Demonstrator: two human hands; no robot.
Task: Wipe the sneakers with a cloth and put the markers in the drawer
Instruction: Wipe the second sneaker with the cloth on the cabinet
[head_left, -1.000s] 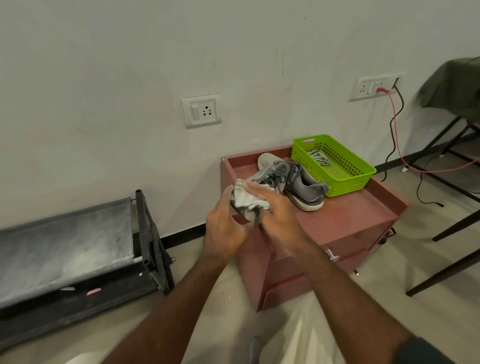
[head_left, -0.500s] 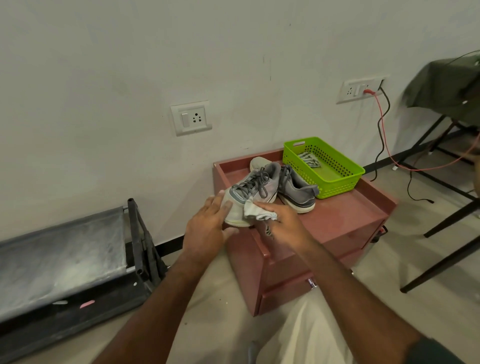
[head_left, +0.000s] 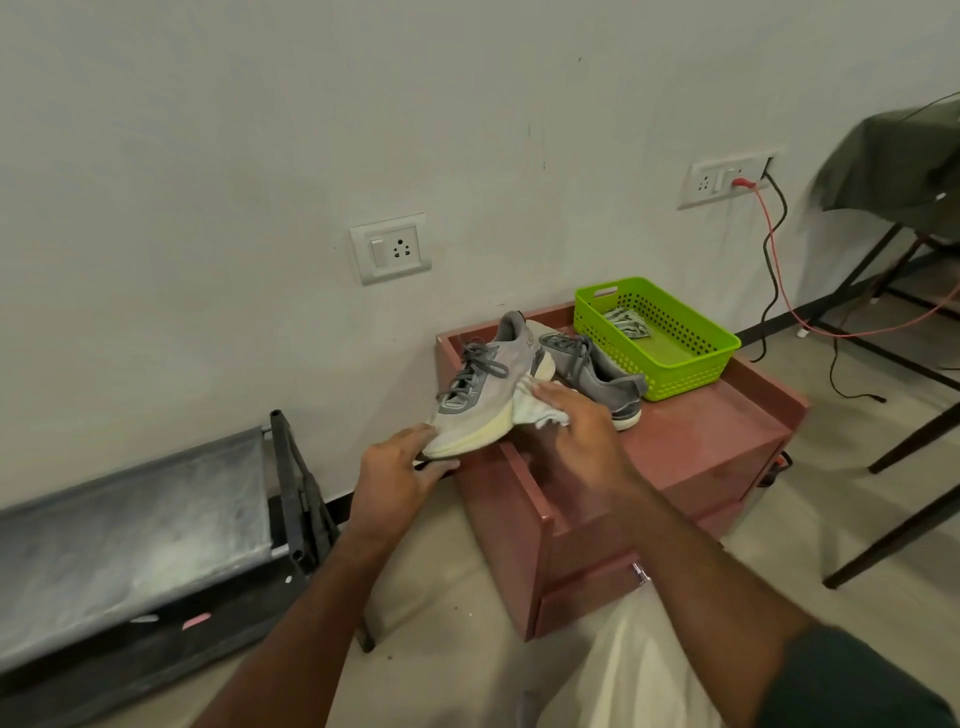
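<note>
A light grey sneaker (head_left: 488, 384) is tilted up over the left edge of the reddish drawer cabinet (head_left: 691, 441). My left hand (head_left: 400, 467) grips its toe and sole from below. My right hand (head_left: 582, 431) presses a white cloth (head_left: 530, 405) against the sneaker's cream sole. The second, darker grey sneaker (head_left: 597, 374) stands on the cabinet top just behind. A green plastic basket (head_left: 675, 358) at the cabinet's back holds some grey-and-white items that are too small to identify. The cabinet's two drawers (head_left: 587, 592) are shut, with a metal knob on the lower one.
A dark metal bench (head_left: 135, 530) stands to the left against the wall. Table legs (head_left: 893, 509) and a cloth-covered table are on the right. Red and black cables (head_left: 774, 275) hang from a wall socket to the floor behind the cabinet.
The cloth went from being bunched between both hands to my right hand alone. My left hand took the sneaker's toe and lifted it, and the cloth now rests on its sole.
</note>
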